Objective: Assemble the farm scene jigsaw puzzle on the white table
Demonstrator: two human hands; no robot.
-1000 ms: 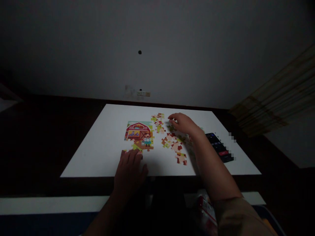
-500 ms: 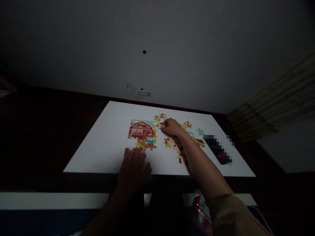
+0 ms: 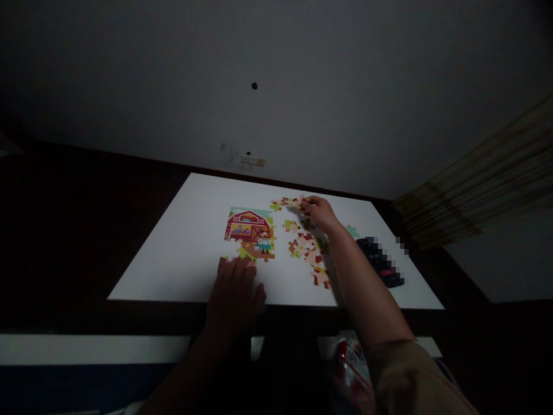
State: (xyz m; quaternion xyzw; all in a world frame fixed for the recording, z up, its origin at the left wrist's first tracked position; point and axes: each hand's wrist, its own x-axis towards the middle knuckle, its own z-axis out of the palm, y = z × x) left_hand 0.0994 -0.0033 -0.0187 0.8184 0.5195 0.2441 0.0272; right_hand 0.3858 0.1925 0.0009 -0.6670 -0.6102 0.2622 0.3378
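On the smooth white worktop (image 3: 173, 259), the lower edge of a flat, partly joined red-barn jigsaw (image 3: 246, 231) is being covered by the left hand (image 3: 233, 294), palm down, thumb splayed, nothing visibly gripped. Beyond knobbed, multicoloured loose pieces (image 3: 311, 256), one small knobbed piece (image 3: 302, 203) is being pinched by the outstretched right hand (image 3: 320, 214).

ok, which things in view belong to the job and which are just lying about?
In the job:
- part-built barn puzzle, left hand at its lower edge
- loose puzzle pieces, right hand with fingertips at one
- white table beneath

Apparently just lying about:
- phone, right of the pieces
- clear-and-red plastic package, below the table edge; contents unclear
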